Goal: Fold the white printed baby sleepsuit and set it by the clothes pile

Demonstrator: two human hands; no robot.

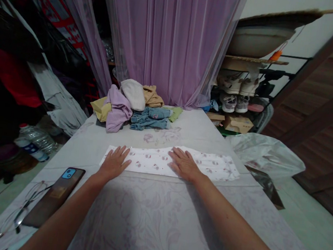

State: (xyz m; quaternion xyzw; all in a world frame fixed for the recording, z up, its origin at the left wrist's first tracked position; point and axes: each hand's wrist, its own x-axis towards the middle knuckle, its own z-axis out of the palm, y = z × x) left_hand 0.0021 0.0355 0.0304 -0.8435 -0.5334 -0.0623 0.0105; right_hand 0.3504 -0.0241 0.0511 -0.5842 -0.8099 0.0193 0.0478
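Note:
A white patterned garment (215,167) lies folded into a long narrow strip across the cloth-covered table (150,215). My left hand (115,161) rests flat on its left end, fingers spread. My right hand (183,164) presses flat on the strip's middle, fingers stretched out. Neither hand grips anything.
A pile of clothes (132,106) sits at the table's far left: lilac, cream, tan, yellow and denim pieces. A phone (53,197) and glasses (19,213) lie at the near left edge. A water bottle (34,141) is left of the table, a plastic bag (267,154) right, a shoe rack (242,94) behind.

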